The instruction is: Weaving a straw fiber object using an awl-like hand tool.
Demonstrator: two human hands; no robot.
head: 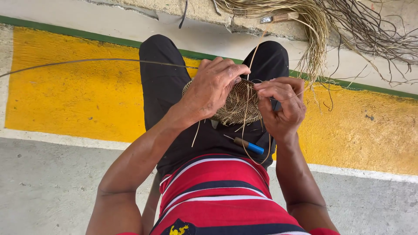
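On the lap, a blue-handled awl [247, 145] lies loose and could slide off. Above it, the left hand [213, 89] clamps the small woven basket [239, 104] while the right hand [281, 104] pinches a thin strand [248, 143], which may snap under hard pulling. Left fingers hide the weave; the fibre bundle [313, 26] beyond is cut off.

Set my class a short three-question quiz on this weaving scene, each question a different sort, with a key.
1. True or false: the left hand rests on top of the woven disc.
2. What lies on the person's lap below the disc? A) scissors B) blue-handled tool C) spoon
3. Fill in: the right hand pinches a thin ____ at the disc's edge.

Key: 1 true; 2 B; 3 strand.
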